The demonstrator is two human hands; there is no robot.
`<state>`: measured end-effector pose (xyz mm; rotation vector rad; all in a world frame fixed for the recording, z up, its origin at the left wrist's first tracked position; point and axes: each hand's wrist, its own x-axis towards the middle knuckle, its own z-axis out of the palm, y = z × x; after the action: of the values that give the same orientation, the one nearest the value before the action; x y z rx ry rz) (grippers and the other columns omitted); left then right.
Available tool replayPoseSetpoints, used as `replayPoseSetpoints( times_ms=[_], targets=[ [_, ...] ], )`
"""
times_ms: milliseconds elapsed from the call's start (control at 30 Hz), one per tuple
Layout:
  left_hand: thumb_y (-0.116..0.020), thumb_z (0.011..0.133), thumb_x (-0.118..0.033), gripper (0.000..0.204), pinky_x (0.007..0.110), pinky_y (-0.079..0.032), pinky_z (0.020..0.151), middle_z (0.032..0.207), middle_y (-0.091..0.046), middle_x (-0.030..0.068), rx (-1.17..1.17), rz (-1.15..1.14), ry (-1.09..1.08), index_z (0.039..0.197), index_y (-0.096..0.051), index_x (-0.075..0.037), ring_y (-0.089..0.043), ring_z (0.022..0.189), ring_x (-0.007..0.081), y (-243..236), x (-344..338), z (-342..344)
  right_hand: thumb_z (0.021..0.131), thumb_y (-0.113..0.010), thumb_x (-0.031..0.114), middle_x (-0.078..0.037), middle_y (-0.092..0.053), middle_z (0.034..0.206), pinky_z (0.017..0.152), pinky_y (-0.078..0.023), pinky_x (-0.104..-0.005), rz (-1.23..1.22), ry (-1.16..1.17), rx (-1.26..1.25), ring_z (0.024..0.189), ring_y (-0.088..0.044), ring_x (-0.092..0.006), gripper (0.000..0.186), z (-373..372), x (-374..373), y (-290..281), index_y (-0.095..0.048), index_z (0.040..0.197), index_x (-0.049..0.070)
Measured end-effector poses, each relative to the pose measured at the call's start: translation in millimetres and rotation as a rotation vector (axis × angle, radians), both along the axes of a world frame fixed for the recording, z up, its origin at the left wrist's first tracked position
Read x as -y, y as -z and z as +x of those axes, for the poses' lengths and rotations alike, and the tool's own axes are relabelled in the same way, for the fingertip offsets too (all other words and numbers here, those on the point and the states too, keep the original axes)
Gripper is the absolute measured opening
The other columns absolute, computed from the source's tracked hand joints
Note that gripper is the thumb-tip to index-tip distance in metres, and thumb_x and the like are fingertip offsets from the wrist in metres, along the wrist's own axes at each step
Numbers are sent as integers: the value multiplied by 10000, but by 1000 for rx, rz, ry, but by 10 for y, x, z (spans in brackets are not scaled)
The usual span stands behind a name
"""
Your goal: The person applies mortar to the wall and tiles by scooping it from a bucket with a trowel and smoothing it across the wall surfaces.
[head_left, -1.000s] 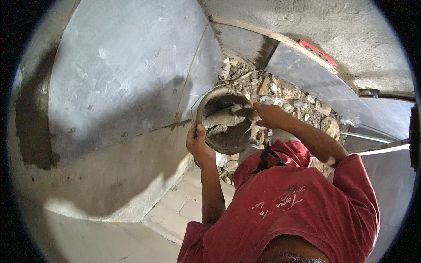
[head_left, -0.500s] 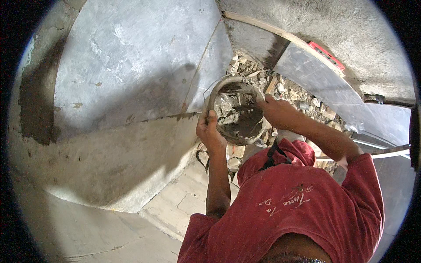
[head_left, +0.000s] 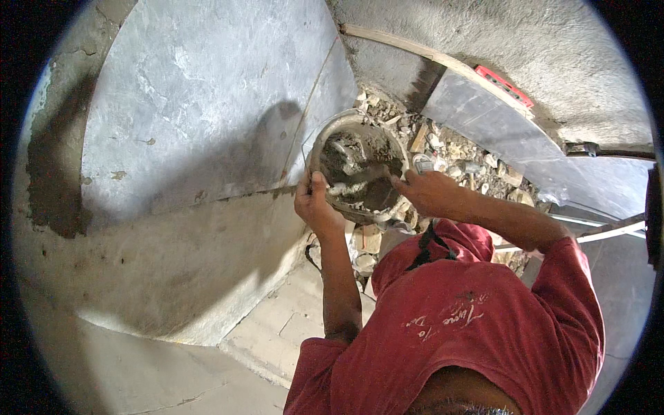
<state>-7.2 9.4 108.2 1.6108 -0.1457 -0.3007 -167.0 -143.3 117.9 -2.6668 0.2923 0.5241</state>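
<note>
1. Bucket (head_left: pixel 360 214), round, grey and smeared with mortar, is held up over the left edge of the strewn, stony rubble floor (head_left: pixel 453 169), its open mouth facing the camera.
2. Wet grey mortar (head_left: pixel 380 196) lies inside it, lumpy and streaked along the inner wall.
3. The bare left hand (head_left: pixel 319 209) has its grip closed on the bucket's left side, thumb laid over the rim.
4. The bare right hand (head_left: pixel 429 194) is at the opposite side, fingers curled by the bucket's right rim; motion blur hides what they hold, so I cannot tell whether that grip is closed on anything.
5. A large, smooth blue-grey panel (head_left: pixel 207 90) stands beyond the rubble floor's left edge.
6. A long pale wooden strip (head_left: pixel 415 45) runs past its far edge, with a narrow red bar-shaped tool (head_left: pixel 503 87) lying alongside.
</note>
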Motion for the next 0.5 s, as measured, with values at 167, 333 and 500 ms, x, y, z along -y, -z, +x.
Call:
replayPoseSetpoints(
  times_ms=[167,333,500],
  targets=[
    [-666,874,-199,289,245,-386,704,844,-572,-7,-36,-147,-63,1031,-646,44,-486,763,95,-57,-66,26,824,-576,99,-164,-587,1029,646,-550,-430,-43,-59,23,850,-649,-333,514,-356,350,-197,-470,1320,183],
    [-625,886,-251,369,307,-420,839,928,-615,76,-69,-45,20,1039,-621,84,-541,868,184,-42,-6,153,837,-562,73,-123,-588,1057,654,-535,-425,-186,4,451,870,-628,-318,442,-786,904,94,-551,1254,220],
    [-637,872,-221,322,308,-424,826,888,-623,55,-129,-120,76,1010,-635,71,-550,846,171,5,-20,239,791,-577,32,-118,-541,1168,739,-545,-406,-263,-114,299,964,-607,-316,515,-879,948,286,-548,1262,238]
  ],
)
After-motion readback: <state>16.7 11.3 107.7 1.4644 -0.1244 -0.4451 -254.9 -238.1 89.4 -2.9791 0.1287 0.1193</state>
